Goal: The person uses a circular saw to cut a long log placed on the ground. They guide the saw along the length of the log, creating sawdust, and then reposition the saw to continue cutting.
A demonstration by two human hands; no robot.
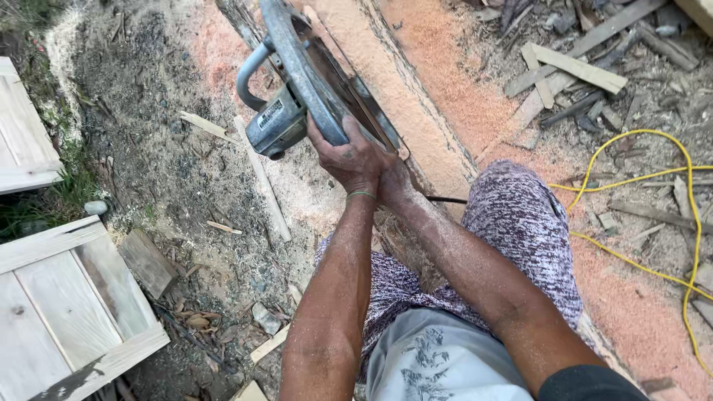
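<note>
A grey circular saw (278,122) with a curved metal handle (297,63) rests on a long pale timber beam (405,104) dusted with orange sawdust. My left hand (349,156) is closed around the lower end of the handle, a green band on its wrist. My right hand (396,182) presses in right behind it on the same grip, mostly hidden by the left hand. Both forearms are speckled with sawdust. My knee, in purple mottled cloth (520,223), lies on the beam.
A yellow cord (672,174) loops over the sawdust at right. Scrap boards and offcuts (575,67) are piled at top right. Two pale wooden panels (63,312) (22,137) lie at left. A thin strip of wood (264,186) lies beside the saw on the dirt.
</note>
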